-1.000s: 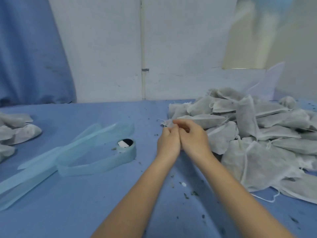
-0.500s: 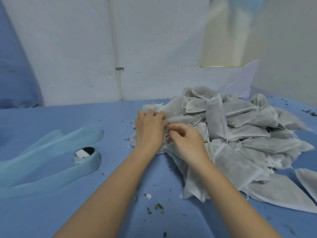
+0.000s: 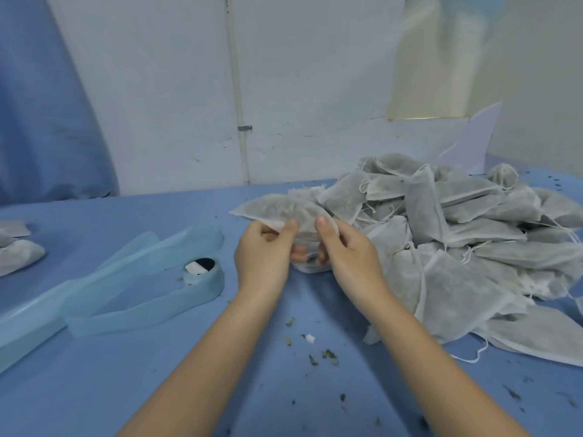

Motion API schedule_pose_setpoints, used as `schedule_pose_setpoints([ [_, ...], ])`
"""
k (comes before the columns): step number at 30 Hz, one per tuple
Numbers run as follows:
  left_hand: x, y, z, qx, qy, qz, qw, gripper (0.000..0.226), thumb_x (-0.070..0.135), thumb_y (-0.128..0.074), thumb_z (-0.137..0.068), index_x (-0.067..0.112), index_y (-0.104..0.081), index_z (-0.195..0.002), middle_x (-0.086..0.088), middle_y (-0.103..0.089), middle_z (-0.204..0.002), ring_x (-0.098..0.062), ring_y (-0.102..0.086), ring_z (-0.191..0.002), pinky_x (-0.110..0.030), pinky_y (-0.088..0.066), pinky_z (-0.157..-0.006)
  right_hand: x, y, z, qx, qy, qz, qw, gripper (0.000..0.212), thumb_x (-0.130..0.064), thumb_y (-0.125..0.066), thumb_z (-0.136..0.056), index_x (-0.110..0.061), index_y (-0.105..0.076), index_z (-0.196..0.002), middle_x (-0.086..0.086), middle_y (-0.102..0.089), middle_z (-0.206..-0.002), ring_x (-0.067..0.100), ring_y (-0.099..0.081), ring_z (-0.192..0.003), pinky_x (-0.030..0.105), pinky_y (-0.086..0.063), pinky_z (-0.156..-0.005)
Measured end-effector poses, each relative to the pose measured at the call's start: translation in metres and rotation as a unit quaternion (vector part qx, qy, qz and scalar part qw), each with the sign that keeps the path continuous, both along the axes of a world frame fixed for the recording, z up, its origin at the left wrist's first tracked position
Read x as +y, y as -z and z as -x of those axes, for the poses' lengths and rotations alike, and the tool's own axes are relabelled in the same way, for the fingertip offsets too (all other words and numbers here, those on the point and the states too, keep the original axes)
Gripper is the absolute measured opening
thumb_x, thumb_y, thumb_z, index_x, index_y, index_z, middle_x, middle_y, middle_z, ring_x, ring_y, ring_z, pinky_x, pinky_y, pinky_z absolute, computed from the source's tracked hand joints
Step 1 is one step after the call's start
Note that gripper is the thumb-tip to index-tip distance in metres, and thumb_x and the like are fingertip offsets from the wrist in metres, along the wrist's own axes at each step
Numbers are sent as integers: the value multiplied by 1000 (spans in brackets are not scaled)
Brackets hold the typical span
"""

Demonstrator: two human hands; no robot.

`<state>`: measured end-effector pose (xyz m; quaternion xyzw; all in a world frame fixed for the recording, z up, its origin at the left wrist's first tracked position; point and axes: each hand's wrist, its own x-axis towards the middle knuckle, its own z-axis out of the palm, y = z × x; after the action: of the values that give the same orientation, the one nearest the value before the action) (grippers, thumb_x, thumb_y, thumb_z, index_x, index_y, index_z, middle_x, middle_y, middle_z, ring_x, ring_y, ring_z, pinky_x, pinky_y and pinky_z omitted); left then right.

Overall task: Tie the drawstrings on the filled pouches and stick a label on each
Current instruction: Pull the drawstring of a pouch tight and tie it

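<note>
- Pouches [image 3: 19, 252] that we see at 9 o'clock lie on the blue desk [image 3: 142, 383], cut off by the left edge of the view.
- Just right of them, toward 8 o'clock, a long pale-blue backing strip [image 3: 104, 310] loops across the desk and ends in a small label roll [image 3: 203, 272] with a white label inside its core.
- At the centre, our left hand [image 3: 263, 257] grips one filled pouch [image 3: 277, 211], thumb on top and fingers [image 3: 298, 250] curled beneath the fabric.
- The held pouch is raised a little off the desk, its flat body fanning out toward 12 o'clock from both hands, touching the near edge of the heap.
- Our right hand [image 3: 347, 253] pinches the same pouch just beside the left, thumb pressed on the upper face and the other fingers tucked under it; we cannot tell whether either hand has the drawstring itself.
- Below the hands, at 6 o'clock, green leaf crumbs [image 3: 328, 354] and a small white scrap [image 3: 310, 338] are scattered on the desk between our forearms.
- From 1 to 4 o'clock a large heap of filled pouches [image 3: 457, 234] is piled on the desk, white drawstrings trailing loose among them; one string [image 3: 473, 354] loops out at the heap's near side.
- Behind the desk at 12 o'clock stands a white wall with a thin vertical pipe [image 3: 241, 121].
</note>
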<state>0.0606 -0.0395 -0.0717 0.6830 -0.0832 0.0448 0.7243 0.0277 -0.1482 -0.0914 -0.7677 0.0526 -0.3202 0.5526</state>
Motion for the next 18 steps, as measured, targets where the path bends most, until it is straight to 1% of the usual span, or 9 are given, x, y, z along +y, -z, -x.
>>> schedule_pose_setpoints([
  [2, 14, 3, 4, -68, -76, -121, 987, 30, 32, -68, -80, 19, -43, -71, 8, -54, -60, -14, -53, -55, -30, -42, -57, 7, 1, 1, 3, -7, 1, 1000, 43, -41, -50, -97, -33, -53, -55, -18, -49, -48, -3, -46, -49, 10, -36, -52],
  [5, 31, 6, 11, -212, -180, -276, 920, 37, 22, -67, -76, 21, -30, -77, 13, -37, -70, -9, -39, -60, -24, -22, -50, 15, 6, 1, 26, -28, 3, 999, 43, -40, -50, -96, -16, -50, -61, -12, -42, -51, 8, -44, -55, 24, -39, -60],
  [7, 37, 7, 14, -357, -160, -296, 872, 31, 5, -62, -66, 14, -39, -85, 8, -41, -79, -16, -40, -69, -24, -20, -56, 19, 8, 3, 43, -62, 23, 997, 42, -38, -50, -97, -7, -53, -68, -11, -37, -54, 10, -37, -56, 31, -34, -62],
  [9, 40, 9, 14, -436, -85, -329, 834, 44, 5, -59, -57, 1, -51, -100, -8, -50, -96, -28, -47, -85, -22, -28, -74, 22, 6, 6, 52, -105, 48, 992, 36, -32, -51, -98, -15, -64, -69, -11, -44, -54, 3, -39, -52, 26, -34, -60],
  [11, 42, 10, 11, -396, 24, -371, 840, 69, 11, -60, -63, 1, -40, -129, -12, -45, -123, -29, -48, -108, -25, -30, -93, 24, 4, 9, 58, -138, 68, 986, 33, -28, -52, -97, -6, -65, -75, -6, -49, -59, 2, -39, -51, 23, -32, -58],
  [13, 41, 12, 7, -317, 104, -371, 867, 82, 16, -61, -74, 20, -17, -143, 0, -38, -136, -17, -51, -110, -27, -40, -92, 24, 4, 12, 63, -157, 75, 983, 33, -25, -53, -96, 0, -63, -78, -5, -47, -59, 2, -38, -52, 22, -32, -57],
  [15, 40, 15, 2, -281, 126, -384, 870, 81, 16, -56, -80, 32, -7, -143, 5, -43, -132, -16, -57, -94, -30, -46, -83, 24, 4, 13, 57, -168, 62, 982, 24, -22, -53, -97, -9, -70, -88, -14, -53, -59, -1, -45, -53, 14, -34, -55],
  [17, 39, 18, -2, -281, 107, -420, 856, 77, 14, -49, -84, 26, -4, -145, 0, -55, -119, -21, -58, -88, -34, -47, -78, 20, 7, 12, 60, -149, 17, 987, 17, -25, -53, -96, -19, -69, -97, -9, -55, -67, -1, -48, -59, 14, -34, -56],
  [18, 39, 20, -3, -285, 90, -441, 846, 74, 14, -47, -85, 23, -5, -145, -1, -59, -108, -24, -57, -86, -35, -46, -73, 18, 10, 10, 65, -128, -5, 990, 13, -28, -54, -96, -22, -66, -95, -3, -53, -69, 2, -49, -60, 17, -34, -57],
])
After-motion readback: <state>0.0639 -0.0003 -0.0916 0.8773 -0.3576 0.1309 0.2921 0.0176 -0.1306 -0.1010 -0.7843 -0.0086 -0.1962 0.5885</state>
